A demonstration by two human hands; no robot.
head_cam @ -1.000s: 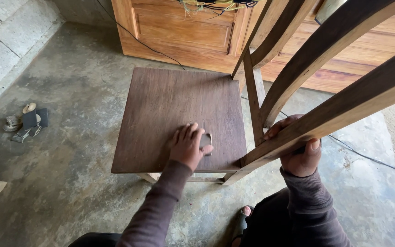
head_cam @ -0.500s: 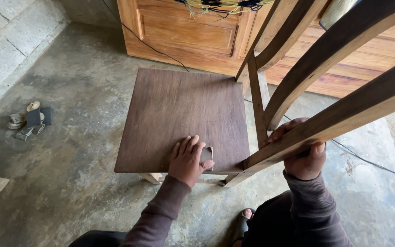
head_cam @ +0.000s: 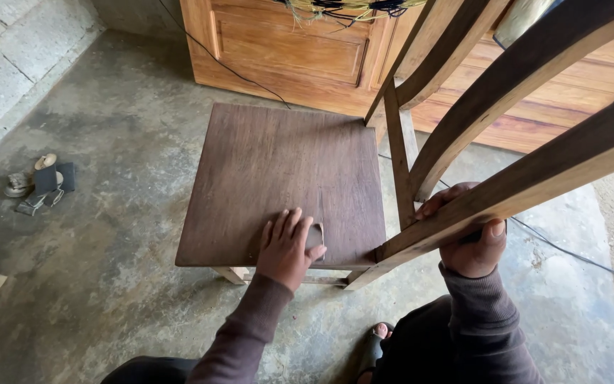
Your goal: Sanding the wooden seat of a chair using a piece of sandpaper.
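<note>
One wooden chair (head_cam: 286, 178): left hand (head_cam: 287, 249) pressed flat, fingers together, on sandpaper (head_cam: 317, 236). Right hand (head_cam: 472, 245) grips one back post (head_cam: 534, 181).

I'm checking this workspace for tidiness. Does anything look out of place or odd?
Small scraps lie scattered on the concrete floor at far left, and a cable trails across it at right. The chair seat looks intact.

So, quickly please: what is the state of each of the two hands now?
Left hand: flat on the chair seat, pressing a small piece of sandpaper.
Right hand: closed around the chair's back rail.
</note>
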